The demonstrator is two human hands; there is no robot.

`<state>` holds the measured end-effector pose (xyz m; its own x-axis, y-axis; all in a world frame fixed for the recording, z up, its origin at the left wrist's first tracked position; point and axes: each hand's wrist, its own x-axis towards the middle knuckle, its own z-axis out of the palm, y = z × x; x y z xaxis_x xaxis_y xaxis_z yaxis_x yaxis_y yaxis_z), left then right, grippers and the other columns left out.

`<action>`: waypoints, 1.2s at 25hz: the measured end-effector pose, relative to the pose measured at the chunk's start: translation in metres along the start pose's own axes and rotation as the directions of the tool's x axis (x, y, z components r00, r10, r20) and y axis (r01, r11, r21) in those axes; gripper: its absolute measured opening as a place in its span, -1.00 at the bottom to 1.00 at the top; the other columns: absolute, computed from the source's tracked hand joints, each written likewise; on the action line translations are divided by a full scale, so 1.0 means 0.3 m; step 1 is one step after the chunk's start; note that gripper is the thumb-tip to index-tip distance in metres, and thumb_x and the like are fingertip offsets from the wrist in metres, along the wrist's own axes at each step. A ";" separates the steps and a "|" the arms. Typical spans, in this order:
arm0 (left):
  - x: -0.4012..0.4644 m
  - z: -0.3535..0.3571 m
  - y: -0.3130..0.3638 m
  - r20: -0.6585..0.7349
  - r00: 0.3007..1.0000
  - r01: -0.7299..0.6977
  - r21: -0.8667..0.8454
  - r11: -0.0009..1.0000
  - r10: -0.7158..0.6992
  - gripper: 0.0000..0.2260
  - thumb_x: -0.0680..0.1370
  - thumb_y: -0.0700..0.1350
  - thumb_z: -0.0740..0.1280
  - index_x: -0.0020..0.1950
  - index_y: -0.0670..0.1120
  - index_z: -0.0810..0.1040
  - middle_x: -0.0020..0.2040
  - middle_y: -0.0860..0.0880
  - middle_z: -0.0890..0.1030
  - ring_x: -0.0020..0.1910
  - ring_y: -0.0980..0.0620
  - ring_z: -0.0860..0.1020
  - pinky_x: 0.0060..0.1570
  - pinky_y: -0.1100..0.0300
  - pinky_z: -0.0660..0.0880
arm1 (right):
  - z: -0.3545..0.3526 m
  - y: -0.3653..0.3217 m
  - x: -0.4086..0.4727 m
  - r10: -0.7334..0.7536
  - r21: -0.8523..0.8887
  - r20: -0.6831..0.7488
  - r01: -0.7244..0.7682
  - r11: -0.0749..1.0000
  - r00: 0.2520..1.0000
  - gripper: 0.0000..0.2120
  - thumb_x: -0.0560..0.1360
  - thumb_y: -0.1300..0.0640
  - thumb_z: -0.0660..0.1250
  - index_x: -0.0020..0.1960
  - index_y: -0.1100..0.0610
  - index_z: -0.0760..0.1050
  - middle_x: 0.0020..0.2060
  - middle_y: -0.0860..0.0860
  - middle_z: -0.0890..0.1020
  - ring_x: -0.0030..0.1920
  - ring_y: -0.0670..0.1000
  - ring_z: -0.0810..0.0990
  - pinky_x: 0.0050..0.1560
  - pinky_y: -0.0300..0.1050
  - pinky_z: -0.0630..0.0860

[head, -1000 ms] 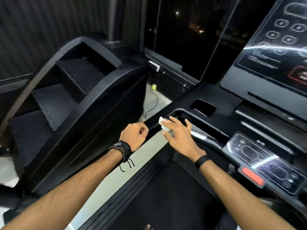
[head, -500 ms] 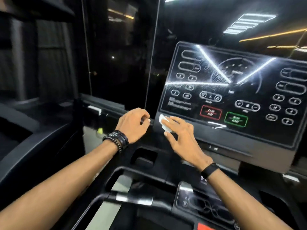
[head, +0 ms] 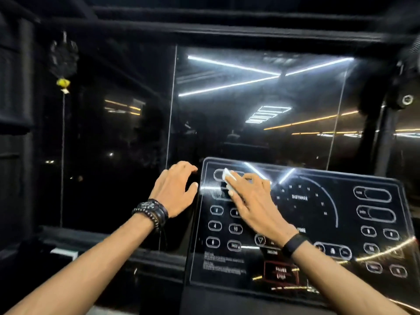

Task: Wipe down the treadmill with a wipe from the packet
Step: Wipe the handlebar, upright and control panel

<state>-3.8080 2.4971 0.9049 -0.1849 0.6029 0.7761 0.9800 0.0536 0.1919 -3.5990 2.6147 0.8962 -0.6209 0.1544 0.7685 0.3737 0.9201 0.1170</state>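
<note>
The treadmill's glossy black console panel (head: 318, 226) fills the lower right, with outlined buttons and a round distance dial. My right hand (head: 254, 198) lies flat on its upper left part and presses a small folded white wipe (head: 228, 178) against the glass with straight fingers. A smeared wet patch shows just left of the wipe. My left hand (head: 175, 189) holds the console's upper left edge, fingers curled over the rim and thumb on the front. The wipe packet is not in view.
Dark window glass (head: 227, 110) stands behind the console and mirrors ceiling lights. A black ornament with a yellow piece (head: 63, 83) hangs at the upper left. A dark post with a bolt (head: 406, 100) rises at the right. A window ledge (head: 113, 242) runs below the glass.
Both hands have risen from the handrail to the console's bottom edge and then to its upper left corner. The view tilted up with them, and the wipe now rubs the panel glass.
</note>
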 end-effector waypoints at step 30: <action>0.327 0.373 -0.117 -0.248 0.969 -0.179 -0.628 0.758 0.024 -0.52 0.63 0.08 -0.06 0.13 -0.09 0.60 0.03 0.03 0.55 0.05 0.00 0.48 0.13 0.10 0.39 | 0.276 0.056 0.359 0.172 -0.018 -0.357 -0.191 0.981 0.918 -0.97 0.48 0.05 0.38 -0.09 -0.05 0.60 -0.31 -0.14 0.54 -0.18 -0.01 0.43 -0.13 -0.01 0.15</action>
<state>-3.8524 2.6434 0.9071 -0.1743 0.3881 0.9050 0.7291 -0.5669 0.3835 -3.7167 2.6767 0.9288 -0.2599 0.1715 0.9503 0.4976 0.8672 -0.0204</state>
